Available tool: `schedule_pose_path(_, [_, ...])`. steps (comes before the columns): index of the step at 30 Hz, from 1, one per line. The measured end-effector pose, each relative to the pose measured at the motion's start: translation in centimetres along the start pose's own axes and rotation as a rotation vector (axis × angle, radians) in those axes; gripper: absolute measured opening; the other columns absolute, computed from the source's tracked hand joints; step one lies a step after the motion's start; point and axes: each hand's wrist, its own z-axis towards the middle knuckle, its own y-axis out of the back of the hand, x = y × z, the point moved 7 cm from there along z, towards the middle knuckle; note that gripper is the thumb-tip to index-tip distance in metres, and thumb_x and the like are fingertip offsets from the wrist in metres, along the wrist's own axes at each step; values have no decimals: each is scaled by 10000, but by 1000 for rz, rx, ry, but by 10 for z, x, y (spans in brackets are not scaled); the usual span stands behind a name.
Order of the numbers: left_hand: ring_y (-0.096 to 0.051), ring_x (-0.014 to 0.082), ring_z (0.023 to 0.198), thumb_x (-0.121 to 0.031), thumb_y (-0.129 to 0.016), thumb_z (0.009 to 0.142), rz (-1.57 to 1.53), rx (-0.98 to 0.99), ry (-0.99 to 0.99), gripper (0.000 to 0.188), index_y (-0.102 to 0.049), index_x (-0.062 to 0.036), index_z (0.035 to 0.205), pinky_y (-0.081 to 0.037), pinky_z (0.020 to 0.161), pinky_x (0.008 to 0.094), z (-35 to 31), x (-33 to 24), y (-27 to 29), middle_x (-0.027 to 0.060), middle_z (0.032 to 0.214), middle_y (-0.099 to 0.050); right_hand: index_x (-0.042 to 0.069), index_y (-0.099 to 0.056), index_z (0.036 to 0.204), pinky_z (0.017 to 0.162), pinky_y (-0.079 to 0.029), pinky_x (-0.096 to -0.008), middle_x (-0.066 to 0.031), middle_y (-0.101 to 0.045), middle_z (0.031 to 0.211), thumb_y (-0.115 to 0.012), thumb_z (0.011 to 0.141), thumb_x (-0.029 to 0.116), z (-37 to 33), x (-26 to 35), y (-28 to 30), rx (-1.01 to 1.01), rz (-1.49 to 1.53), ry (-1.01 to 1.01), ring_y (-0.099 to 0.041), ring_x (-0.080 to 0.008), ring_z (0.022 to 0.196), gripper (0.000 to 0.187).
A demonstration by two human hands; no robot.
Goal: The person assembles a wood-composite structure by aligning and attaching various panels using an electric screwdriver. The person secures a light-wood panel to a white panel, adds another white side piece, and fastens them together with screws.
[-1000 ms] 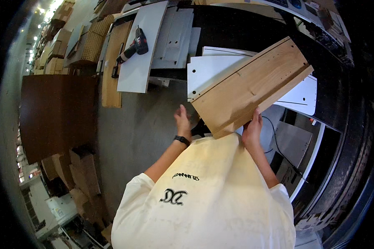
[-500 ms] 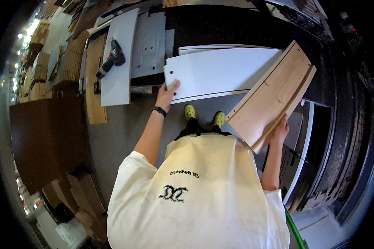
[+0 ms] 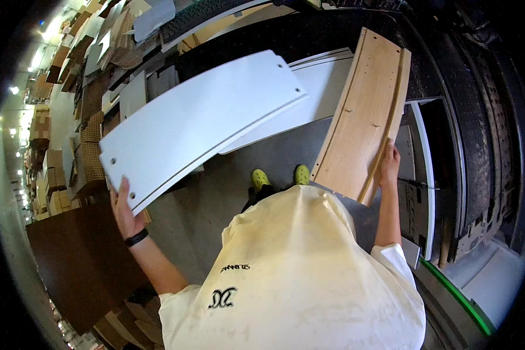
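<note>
A long white panel (image 3: 198, 116) with a groove along one edge and drilled holes at its ends is held up at the left. My left hand (image 3: 126, 209) grips its near left corner, thumb on the top face. At the right, my right hand (image 3: 390, 166) holds a wood-coloured panel (image 3: 364, 111) by its right edge, where a groove runs lengthwise; the panel is tilted, and most of the fingers are hidden beneath it. Under the far ends of both lies another white panel (image 3: 321, 87) on the dark machine bed, partly covered by them.
A black machine (image 3: 490, 140) with rails runs along the right side, with a green strip (image 3: 458, 297) at lower right. Brown sheet material (image 3: 87, 262) stands at the left. Stacks of boards and cardboard (image 3: 90, 149) fill the left background. My yellow-green shoes (image 3: 259, 179) stand on the grey floor.
My left hand has moved left and nearer, carrying the white panel off another white one and swinging it left. The wood-coloured panel has turned more upright in view.
</note>
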Motion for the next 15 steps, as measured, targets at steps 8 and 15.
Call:
schedule_pose_path(8, [-602,286,1158,-351,-742,903,156,-297,-222,712,-466,-8,1463,-524,935,426,-40,-105,54,170,1341,-579,-47,-647,1058,756,-497,-331,-80,-651,963,-531,1039,503,-26,6,-130,173,282,31,-579,-167,826,562])
schedule_pose_path(15, [-577,286,1187,-362,-783,881,248,-453,-307,782,-424,-13,1482,-537,936,433,-56,-163,53,156,1332,-571,-44,-618,1114,792,-482,-328,-81,-643,944,-518,1059,446,-41,-17,-184,177,301,136,-569,-166,859,503])
